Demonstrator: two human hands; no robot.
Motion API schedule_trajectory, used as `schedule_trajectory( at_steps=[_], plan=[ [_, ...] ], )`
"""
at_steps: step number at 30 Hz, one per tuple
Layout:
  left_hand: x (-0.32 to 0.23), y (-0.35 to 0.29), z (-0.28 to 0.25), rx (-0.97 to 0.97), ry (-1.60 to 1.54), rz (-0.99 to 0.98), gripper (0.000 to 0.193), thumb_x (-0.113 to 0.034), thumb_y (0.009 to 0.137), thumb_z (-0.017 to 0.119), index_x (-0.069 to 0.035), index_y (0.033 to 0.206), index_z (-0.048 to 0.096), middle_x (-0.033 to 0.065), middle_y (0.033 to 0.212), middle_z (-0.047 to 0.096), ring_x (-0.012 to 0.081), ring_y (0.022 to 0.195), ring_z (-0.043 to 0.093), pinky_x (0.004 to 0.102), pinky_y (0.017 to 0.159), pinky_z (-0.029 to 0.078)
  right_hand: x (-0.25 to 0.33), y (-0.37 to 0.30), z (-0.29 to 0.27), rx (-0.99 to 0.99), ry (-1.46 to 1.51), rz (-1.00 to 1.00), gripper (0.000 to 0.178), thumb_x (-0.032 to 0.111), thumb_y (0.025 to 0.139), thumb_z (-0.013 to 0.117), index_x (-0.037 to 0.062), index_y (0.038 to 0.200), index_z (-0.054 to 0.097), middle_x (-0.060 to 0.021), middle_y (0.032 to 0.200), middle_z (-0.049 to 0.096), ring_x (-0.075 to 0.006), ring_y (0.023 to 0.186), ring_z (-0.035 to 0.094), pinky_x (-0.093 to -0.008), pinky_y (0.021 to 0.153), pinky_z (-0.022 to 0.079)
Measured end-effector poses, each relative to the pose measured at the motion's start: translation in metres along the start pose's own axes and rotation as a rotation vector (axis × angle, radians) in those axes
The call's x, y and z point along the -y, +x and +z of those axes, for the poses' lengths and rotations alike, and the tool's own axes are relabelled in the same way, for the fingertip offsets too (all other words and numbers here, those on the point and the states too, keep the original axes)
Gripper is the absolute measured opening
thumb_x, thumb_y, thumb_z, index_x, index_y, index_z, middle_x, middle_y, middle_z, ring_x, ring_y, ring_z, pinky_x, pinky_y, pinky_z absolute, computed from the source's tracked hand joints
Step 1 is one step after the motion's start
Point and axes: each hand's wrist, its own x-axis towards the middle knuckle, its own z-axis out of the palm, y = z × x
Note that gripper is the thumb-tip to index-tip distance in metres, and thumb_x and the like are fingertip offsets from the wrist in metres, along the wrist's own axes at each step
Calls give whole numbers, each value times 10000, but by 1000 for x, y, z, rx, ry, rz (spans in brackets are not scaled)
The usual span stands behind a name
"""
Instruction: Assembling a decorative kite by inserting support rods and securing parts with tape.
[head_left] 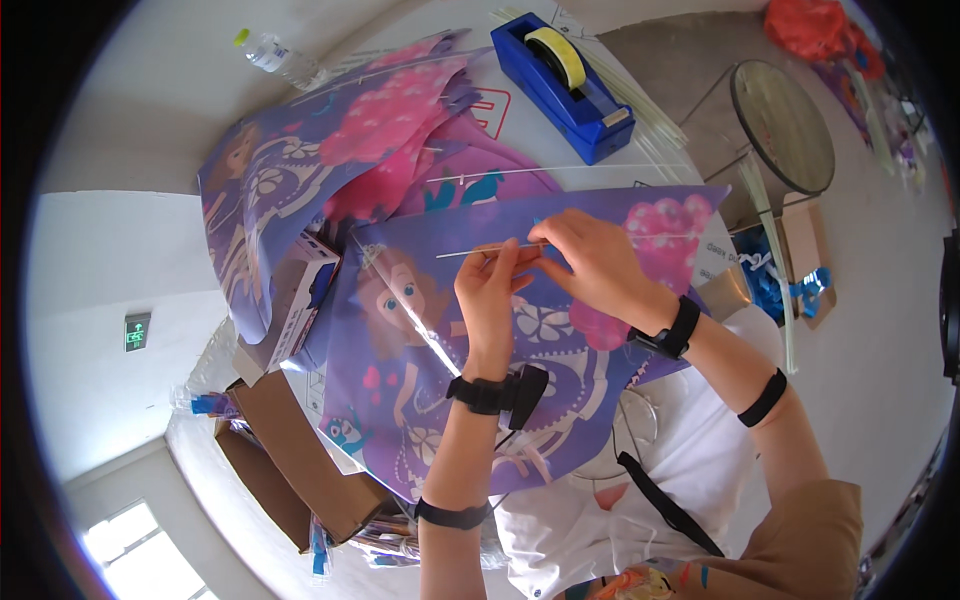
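A purple printed sheet (440,230) with a cartoon figure in a gown and pink balloon shapes lies spread in front of me, curling at its edges. Above its upper half my left hand (487,292) is closed, pinching a thin white stick (458,254) whose free end points left. My right hand (592,258) meets it from the right, its thumb and forefinger closed at the stick's other end. My fingers partly cover what lies between the two hands. A shiny clear strip (418,312) runs across the printed figure below my left hand.
A blue tape dispenser (565,90) with yellow tape stands at the table's far side, beside thin pale rods (650,115). More printed sheets (290,150) are piled left, near a small box (295,310). A bottle (275,58), round stool (783,125) and cardboard boxes (310,450) surround the table.
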Motion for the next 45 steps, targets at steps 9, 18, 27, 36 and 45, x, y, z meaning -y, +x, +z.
schedule_trajectory(
  at_steps=[9,18,27,36,45],
  plan=[
    [15,23,-2,-72,127,44,199,-210,931,677,-13,961,672,44,894,720,98,790,659,211,651,445,-12,1,6,-44,-32,28,257,66,720,738,80,932,595,-58,828,634,-274,774,619,-392,661,488],
    [17,23,-4,-124,26,0,221,-230,911,704,-15,961,693,45,892,702,84,753,618,207,583,432,-12,9,8,-57,-123,-59,249,77,717,749,80,917,600,-59,827,641,-283,774,625,-402,661,474],
    [12,27,-14,-203,-256,-99,194,-241,910,710,-62,945,643,35,900,677,114,708,637,223,579,468,-30,7,-12,-80,-149,-57,240,78,746,758,82,931,606,-73,873,671,-294,802,640,-399,702,480],
    [5,-6,-15,-26,1059,498,437,-174,841,725,0,1213,574,151,1250,580,319,1117,563,396,947,471,-56,-8,-37,16,-39,228,207,64,764,756,47,920,621,-83,882,637,-268,781,637,-343,659,511],
    [5,-18,-51,89,1577,706,511,-173,871,669,-15,1329,509,156,1386,503,349,1232,501,431,1012,425,-63,-16,-32,20,-16,263,219,72,749,768,56,917,627,-71,866,594,-275,820,602,-374,694,487]
  ],
)
